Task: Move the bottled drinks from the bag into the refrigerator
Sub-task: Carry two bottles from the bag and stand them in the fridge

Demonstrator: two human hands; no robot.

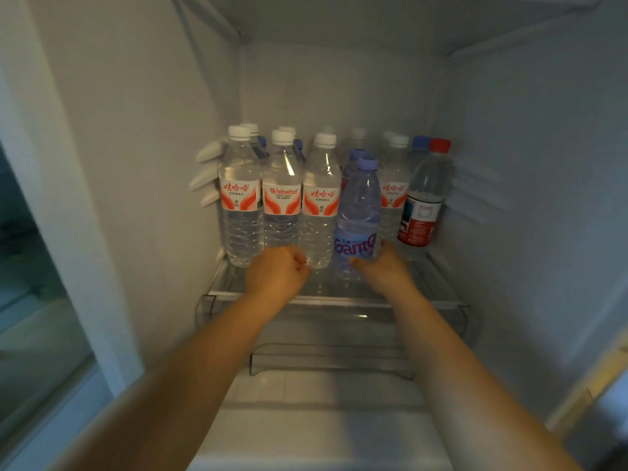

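Several water bottles stand on the refrigerator's glass shelf (438, 277). In the front row are three clear white-capped bottles with red-and-white labels. My left hand (277, 271) is curled round the base of the middle one, the Wahaha bottle (282, 195), and hides its bottom. Just right of them stands a bluish bottle with a purple cap and label (359, 212). My right hand (385, 271) grips its base, thumb on the left and fingers on the right. A red-capped bottle (424, 202) stands at the far right. The bag is out of view.
More bottles fill the back row against the rear wall. A strip of bare shelf lies in front of the bottles, with a clear drawer (333, 358) below it. White side walls (153, 164) close in on the left and right.
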